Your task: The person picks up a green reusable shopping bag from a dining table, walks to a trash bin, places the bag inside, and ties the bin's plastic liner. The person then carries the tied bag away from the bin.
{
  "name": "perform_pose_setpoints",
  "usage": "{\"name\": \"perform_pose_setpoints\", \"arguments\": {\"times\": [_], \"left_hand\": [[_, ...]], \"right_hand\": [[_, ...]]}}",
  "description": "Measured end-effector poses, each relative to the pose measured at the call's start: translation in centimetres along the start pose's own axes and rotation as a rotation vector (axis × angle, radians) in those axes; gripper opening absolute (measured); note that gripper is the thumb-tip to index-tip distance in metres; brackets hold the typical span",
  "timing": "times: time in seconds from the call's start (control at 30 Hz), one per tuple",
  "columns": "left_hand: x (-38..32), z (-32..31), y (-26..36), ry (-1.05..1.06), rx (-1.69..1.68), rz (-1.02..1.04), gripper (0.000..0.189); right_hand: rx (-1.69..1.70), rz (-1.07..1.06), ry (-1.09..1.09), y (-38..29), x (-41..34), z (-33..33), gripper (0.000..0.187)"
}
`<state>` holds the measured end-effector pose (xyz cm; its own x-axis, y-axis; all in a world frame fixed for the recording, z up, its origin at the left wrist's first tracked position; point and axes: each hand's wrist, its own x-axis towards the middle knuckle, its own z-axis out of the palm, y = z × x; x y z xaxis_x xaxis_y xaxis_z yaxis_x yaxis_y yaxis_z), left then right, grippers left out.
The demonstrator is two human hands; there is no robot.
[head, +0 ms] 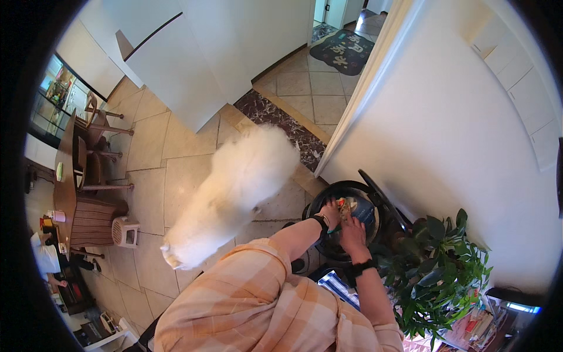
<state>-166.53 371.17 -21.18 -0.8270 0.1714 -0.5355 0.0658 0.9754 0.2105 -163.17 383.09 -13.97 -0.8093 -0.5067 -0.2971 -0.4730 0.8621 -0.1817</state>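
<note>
Both of my hands reach down into a round black trash bin with its dark lid raised against the wall. My left hand is at the left, beside a small, colourful crumpled item, perhaps a wrapper. My right hand touches the lower end of that item with its fingers. Which hand grips it cannot be told. Under and beside it in the bin lies a dark blue printed package. Black bands are on both wrists.
A fluffy white dog stands on the tiled floor to the left. A leafy potted plant is close on the right. Further left are a wooden table, chairs, a plastic stool and another person. A white wall rises behind the bin.
</note>
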Motion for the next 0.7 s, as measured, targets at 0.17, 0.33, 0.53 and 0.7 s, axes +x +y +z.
{"name": "perform_pose_setpoints", "arguments": {"times": [0.17, 0.33, 0.53, 0.7], "left_hand": [[-3.4, -3.4, 0.3, -0.173, 0.359, 0.166, 0.053], [-5.9, -5.3, -0.2, -0.037, 0.066, 0.325, 0.051], [-1.4, -3.5, -0.5, -0.280, 0.165, 0.329, 0.065], [1.5, -0.8, -1.2, -0.239, 0.248, 0.311, 0.047]], "right_hand": [[0.391, -0.039, 0.230, -1.7, -6.7, -4.0, 0.030], [0.704, 0.034, 0.367, -2.9, -15.2, -3.0, 0.016], [0.946, 0.368, 0.335, -3.3, -22.0, 1.4, 0.014], [0.935, 0.644, 0.271, -3.0, -27.3, 7.5, 0.016]]}}
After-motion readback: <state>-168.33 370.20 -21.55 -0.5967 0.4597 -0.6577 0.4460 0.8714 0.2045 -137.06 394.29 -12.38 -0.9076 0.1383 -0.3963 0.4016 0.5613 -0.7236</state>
